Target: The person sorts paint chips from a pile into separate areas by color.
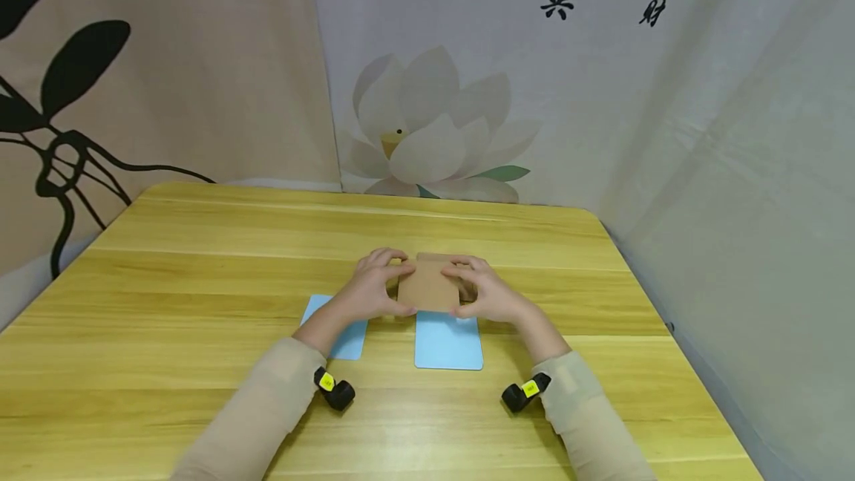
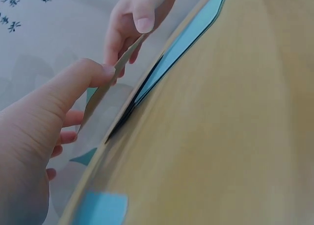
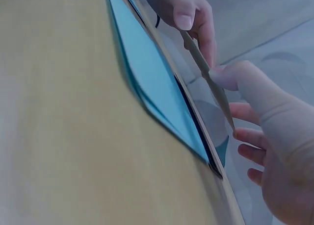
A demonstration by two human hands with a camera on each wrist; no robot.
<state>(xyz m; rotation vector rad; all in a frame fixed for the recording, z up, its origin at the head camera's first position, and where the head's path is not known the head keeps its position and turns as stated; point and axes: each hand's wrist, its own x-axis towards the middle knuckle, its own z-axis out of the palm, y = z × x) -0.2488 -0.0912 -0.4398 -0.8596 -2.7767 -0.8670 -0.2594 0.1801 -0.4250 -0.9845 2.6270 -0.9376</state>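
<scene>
Between both hands, above the table, is a flat brown cardboard piece (image 1: 427, 288) with a fold or flap along its far edge. My left hand (image 1: 374, 286) pinches its left side between thumb and fingers. On the opposite side my right hand (image 1: 493, 294) pinches it the same way. Seen nearly edge-on in the left wrist view, the cardboard piece (image 2: 104, 91) is thin and slightly bent. A light blue rounded card (image 1: 449, 344) lies just below it, seemingly stacked in the right wrist view. Another light blue card (image 1: 349, 344) is partly hidden under my left forearm.
The wooden table (image 1: 200, 280) spreads around the hands. Behind it hangs a pale curtain (image 1: 601, 110) printed with a flower and characters. In the right wrist view a dark strip (image 3: 198, 132) shows beside the blue stack; its kind is unclear.
</scene>
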